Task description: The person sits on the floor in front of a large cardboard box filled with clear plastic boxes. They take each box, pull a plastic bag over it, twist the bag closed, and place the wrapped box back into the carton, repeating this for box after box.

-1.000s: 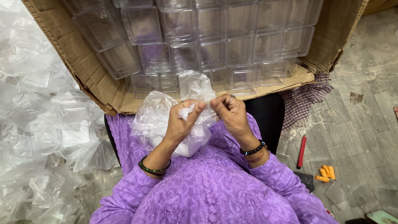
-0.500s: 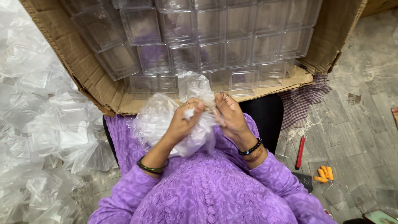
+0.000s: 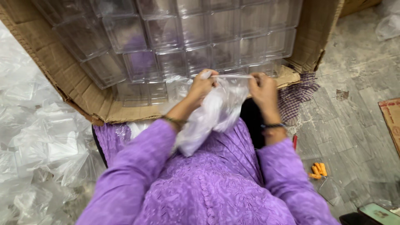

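My left hand (image 3: 203, 85) and my right hand (image 3: 263, 88) each pinch a top corner of a clear plastic bag (image 3: 212, 114) and hold its upper edge stretched between them. The bag hangs down over my purple-clad lap. Both hands are just in front of a large cardboard box (image 3: 68, 81) lying on its side. The box is filled with stacked clear plastic containers (image 3: 196, 37). I wear a dark bangle on each wrist.
A heap of crumpled clear plastic bags (image 3: 37, 146) lies on the left. On the grey floor to the right are a checked cloth (image 3: 298, 98), orange-handled pliers (image 3: 317, 170), a red stick (image 3: 295, 141) and a flat cardboard piece (image 3: 391, 121).
My hands have moved apart and lifted toward the box, pulling the bag's top edge taut. Earlier they were close together over the bunched bag at my lap.
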